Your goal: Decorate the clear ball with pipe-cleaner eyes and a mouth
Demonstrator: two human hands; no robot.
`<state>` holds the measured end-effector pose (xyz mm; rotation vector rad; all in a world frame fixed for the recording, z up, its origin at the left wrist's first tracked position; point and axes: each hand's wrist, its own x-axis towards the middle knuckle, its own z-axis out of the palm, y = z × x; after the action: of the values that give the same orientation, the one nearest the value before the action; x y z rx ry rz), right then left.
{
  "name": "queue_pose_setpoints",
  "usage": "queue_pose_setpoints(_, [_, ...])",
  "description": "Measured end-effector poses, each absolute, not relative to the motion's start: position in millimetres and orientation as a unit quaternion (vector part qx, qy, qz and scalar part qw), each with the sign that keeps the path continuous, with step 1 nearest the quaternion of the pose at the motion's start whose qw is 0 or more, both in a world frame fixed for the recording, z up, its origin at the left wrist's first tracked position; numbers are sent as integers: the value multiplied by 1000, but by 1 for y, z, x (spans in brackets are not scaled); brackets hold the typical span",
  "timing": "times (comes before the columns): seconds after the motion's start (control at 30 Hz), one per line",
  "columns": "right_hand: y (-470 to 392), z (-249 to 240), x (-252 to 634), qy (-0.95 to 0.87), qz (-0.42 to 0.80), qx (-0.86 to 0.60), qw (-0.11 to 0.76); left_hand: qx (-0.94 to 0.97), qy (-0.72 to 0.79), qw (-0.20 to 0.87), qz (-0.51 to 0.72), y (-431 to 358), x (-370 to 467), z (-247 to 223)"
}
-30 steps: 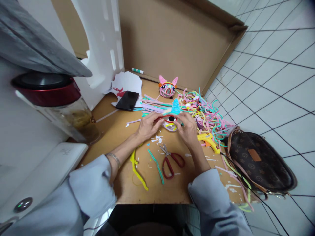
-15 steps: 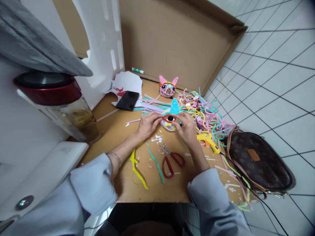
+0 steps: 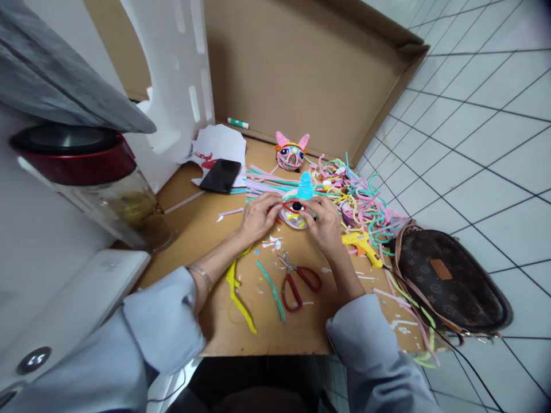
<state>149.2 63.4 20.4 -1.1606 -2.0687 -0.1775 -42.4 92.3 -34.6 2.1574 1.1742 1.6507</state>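
Both forearms reaching up from the lower frame to mid-frame, left hand (image 3: 258,215) and right hand (image 3: 325,222) pinching opposite sides of a small pipe-cleaner figure (image 3: 298,207) at centre of the cardboard table (image 3: 202,223), its blue cone tip pointing toward the frame's top, red-ringed eye facing the camera, red scissors (image 3: 297,282) just below.

Both hands meet over a small pipe-cleaner figure (image 3: 297,207) on the cardboard table (image 3: 202,229): the left hand (image 3: 258,217) grips its left side, the right hand (image 3: 323,221) its right. Red scissors (image 3: 297,281) lie just below, a yellow glue gun (image 3: 360,245) beside the right hand, a black phone (image 3: 220,175) farther back.
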Motion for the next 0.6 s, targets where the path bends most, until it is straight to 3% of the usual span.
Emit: queue_pose_setpoints(0.6, [67,20,153,-806,-24,-434,401,713,410,152,548,88,-41,-30])
